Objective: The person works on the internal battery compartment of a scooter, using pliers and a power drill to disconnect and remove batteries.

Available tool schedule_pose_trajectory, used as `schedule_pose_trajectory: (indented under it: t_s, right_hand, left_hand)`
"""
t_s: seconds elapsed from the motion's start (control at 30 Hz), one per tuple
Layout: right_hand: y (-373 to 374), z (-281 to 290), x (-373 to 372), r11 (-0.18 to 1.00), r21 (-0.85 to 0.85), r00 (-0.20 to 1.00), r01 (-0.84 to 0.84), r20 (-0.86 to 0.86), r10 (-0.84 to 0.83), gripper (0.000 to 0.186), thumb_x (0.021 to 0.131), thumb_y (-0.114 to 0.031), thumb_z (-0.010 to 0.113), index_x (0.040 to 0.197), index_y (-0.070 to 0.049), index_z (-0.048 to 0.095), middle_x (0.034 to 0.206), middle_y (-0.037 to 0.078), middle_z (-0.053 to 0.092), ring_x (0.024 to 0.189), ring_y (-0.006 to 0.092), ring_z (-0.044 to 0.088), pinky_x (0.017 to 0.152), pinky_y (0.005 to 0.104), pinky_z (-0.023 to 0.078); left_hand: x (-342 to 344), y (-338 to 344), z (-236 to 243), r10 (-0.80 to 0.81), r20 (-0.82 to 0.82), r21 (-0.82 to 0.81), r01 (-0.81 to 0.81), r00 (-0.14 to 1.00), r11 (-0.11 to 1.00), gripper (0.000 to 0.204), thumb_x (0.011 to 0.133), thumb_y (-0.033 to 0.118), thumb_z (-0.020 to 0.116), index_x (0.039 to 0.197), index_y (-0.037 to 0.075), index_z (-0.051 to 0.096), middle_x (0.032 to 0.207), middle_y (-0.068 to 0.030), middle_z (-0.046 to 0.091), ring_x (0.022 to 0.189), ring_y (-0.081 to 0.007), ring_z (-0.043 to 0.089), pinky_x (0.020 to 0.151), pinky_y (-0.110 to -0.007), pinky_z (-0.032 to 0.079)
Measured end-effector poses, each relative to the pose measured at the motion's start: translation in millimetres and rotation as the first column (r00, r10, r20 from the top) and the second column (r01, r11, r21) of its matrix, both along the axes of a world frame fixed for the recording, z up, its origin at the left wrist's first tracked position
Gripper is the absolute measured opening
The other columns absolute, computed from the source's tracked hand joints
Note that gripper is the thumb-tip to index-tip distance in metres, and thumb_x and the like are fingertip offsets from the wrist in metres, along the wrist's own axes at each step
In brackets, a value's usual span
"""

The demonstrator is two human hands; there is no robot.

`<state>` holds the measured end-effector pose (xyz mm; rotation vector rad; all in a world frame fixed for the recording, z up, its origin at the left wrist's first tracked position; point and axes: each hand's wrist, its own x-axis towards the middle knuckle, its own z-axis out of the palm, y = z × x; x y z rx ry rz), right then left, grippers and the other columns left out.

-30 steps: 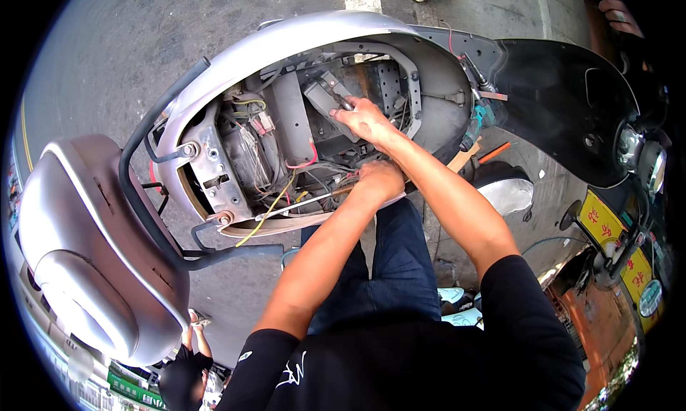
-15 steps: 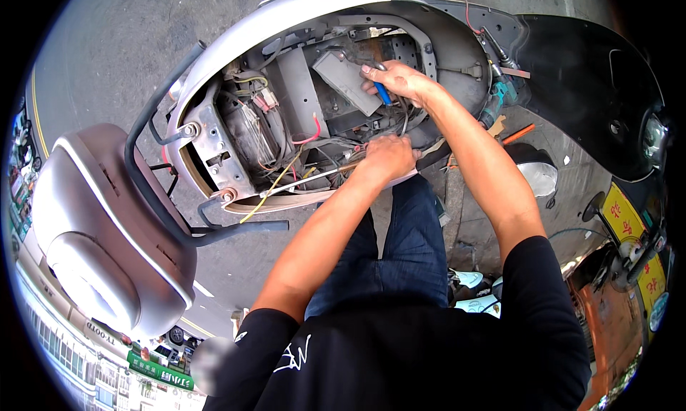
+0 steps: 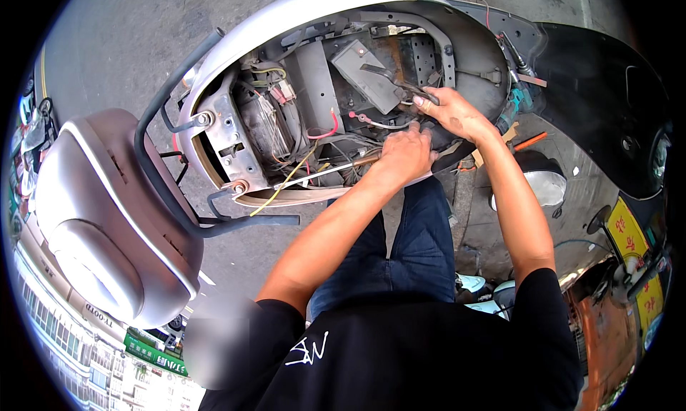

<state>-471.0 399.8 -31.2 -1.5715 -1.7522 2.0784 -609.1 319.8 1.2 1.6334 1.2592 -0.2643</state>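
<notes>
An opened silver scooter body [image 3: 342, 0] holds a grey metal box [image 3: 357, 64], bundled wires [image 3: 343, 150], a red wire [image 3: 330, 125] and a ring terminal with a pink-red sleeve [image 3: 361, 117]. My right hand [image 3: 454, 114] is closed on a dark metal hand tool [image 3: 386, 75], pliers-like, lying across the box's lower right part. Just below and to the left of it, my left hand [image 3: 407, 154] rests among the wires at the near rim, fingers bent; whatever they grip is hidden. A long thin silver rod [image 3: 321, 171] runs leftward from beside that hand.
A removed silver top case [image 3: 100, 196] and black tube rail [image 3: 164, 196] are at left. A black panel [image 3: 586, 96], teal power tool [image 3: 518, 104], orange-handled item [image 3: 530, 141] and round silver-black part [image 3: 536, 186] are at right. A yellow sign [image 3: 622, 225] stands lower right.
My right hand has moved right and down, turning the tool so its blue part no longer shows. My left hand has shifted slightly right and up. The view has also shifted.
</notes>
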Motion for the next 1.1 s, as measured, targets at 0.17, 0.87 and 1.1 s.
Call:
schedule_pose_trajectory:
  t_s: [0.17, 0.87, 1.1]
  right_hand:
    - [22, 8, 20, 0.966, -0.209, 0.987, 0.151, -0.022, -0.159, 0.047, 0.096, -0.042, 0.049, 0.110, 0.001, 0.062, 0.082, 0.004, 0.064, 0.071, 0.0106, 0.056, 0.067, 0.0253, 0.047]
    - [-186, 10, 276, -0.130, -0.475, -0.099, 0.870, 0.090, -0.991, 0.026, 0.093, -0.035, 0.056, 0.090, -0.009, 0.055, 0.062, -0.001, 0.047, 0.052, 0.0105, 0.045, 0.048, 0.0245, 0.038]
    - [-290, -153, 280, 0.410, -0.311, 0.514, 0.858, 0.490, -0.704, 0.024, 0.086, -0.028, 0.063, 0.093, -0.005, 0.059, 0.075, 0.006, 0.061, 0.064, 0.0191, 0.060, 0.059, 0.0344, 0.050]
  left_hand:
    - [5, 4, -1, -0.036, 0.040, 0.017, 0.036, 0.999, 0.999, 0.044, 0.086, 0.034, 0.060, 0.114, 0.000, 0.058, 0.108, -0.0201, 0.062, 0.099, -0.0362, 0.062, 0.086, -0.046, 0.048]
    - [181, -53, 165, -0.616, 0.457, 0.449, 0.431, 0.642, 0.783, 0.027, 0.078, 0.018, 0.063, 0.102, 0.006, 0.063, 0.087, -0.0079, 0.058, 0.079, -0.0238, 0.063, 0.067, -0.035, 0.051]
    - [223, -136, 106, -0.720, 0.585, 0.371, 0.667, 0.372, 0.646, 0.014, 0.077, 0.015, 0.059, 0.087, 0.010, 0.068, 0.086, -0.0040, 0.060, 0.087, -0.0204, 0.060, 0.081, -0.032, 0.043]
